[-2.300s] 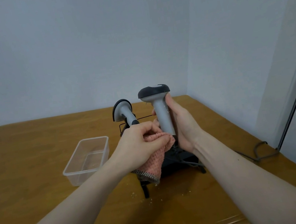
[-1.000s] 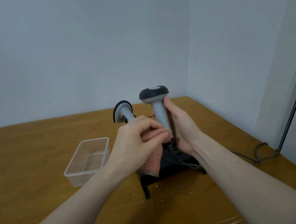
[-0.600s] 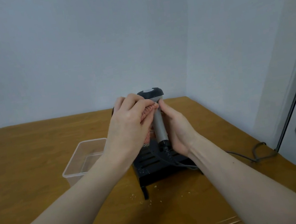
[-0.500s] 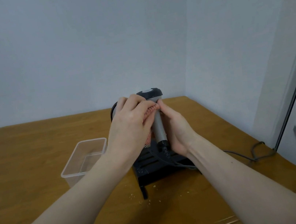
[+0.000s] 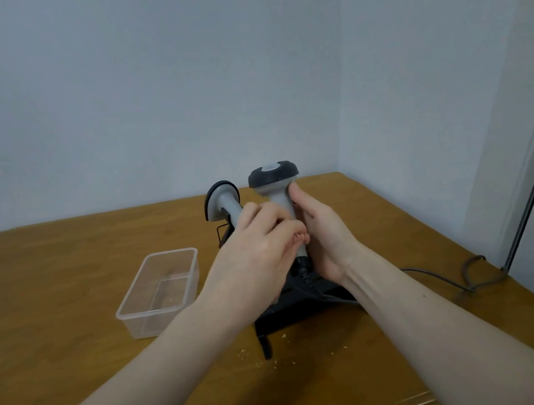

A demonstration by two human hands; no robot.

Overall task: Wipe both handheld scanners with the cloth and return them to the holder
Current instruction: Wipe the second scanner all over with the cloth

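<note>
The right hand point(image 5: 324, 238) grips one scanner point(image 5: 280, 200) upright above the holder point(image 5: 301, 304), steadying it so the left hand point(image 5: 259, 255), curled round the cloth point(image 5: 300, 239), can rub its handle. The second scanner point(image 5: 222, 202) waits in the holder on the desk point(image 5: 43, 270).

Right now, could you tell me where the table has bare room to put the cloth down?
The wooden table is bare left of the clear container, and along the near edge. It is crowded around the black holder, where both hands work and the cable trails right.
</note>
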